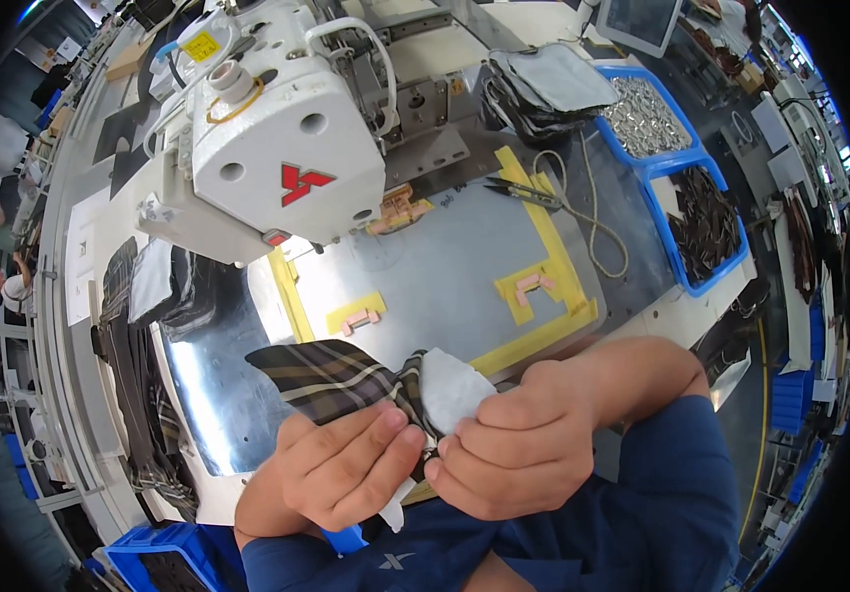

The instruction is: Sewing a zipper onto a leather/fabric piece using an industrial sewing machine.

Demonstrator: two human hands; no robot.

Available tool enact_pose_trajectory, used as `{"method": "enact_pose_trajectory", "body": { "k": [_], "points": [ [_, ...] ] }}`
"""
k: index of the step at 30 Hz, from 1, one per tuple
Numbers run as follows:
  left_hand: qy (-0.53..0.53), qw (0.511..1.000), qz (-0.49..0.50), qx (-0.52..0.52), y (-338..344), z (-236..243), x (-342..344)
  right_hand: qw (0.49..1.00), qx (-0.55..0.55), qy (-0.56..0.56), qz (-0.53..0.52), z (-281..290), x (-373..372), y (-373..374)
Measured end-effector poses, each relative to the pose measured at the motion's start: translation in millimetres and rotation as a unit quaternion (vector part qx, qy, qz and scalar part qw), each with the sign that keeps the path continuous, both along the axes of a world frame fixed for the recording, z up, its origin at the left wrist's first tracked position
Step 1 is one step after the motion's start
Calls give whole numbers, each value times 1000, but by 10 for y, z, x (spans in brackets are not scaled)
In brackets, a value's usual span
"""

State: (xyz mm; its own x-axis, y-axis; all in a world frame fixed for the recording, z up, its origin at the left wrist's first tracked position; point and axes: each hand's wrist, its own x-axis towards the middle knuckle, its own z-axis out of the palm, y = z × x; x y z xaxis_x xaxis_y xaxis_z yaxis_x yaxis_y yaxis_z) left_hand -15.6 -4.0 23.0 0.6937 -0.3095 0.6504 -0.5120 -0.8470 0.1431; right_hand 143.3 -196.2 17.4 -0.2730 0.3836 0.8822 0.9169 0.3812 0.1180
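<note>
Both hands are closed on one dark plaid fabric piece (336,377) with a white backing (453,391). My left hand (351,464) pinches it near the middle, fingers pressed together. Close beside it, my right hand (524,444) grips the white-backed side, its fingers curled. The cloth is folded between the two hands, and what lies right under the fingertips is hidden. The piece is held in front of my body, at the near edge of a metal work plate (405,286) marked with yellow tape.
A white sewing machine (277,128) stands at the far left. Fabric stacks lie at left (154,286) and back (548,84). Thread snips (524,192) and a cord (598,232) rest right of the plate. Blue trays hold metal parts (647,113) and dark strips (703,222).
</note>
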Motion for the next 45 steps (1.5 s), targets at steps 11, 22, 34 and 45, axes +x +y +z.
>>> {"method": "enact_pose_trajectory", "body": {
  "k": [11, 22, 34, 45],
  "points": [
    [-3, 998, -46, -41, 42, -50, 106, 1000, 0, 1, -13, -33, 21, 33],
    [12, 995, -20, -98, 78, -38, 128, 944, -140, 256, 154, -34, 285, 87],
    [184, 851, 17, -491, 64, -474, 411, 854, -286, 436, -1, -272, 184, 103],
    [386, 826, 282, -300, 24, -753, 985, 739, -440, 418, -293, -909, 1015, 540]
  ]
}}
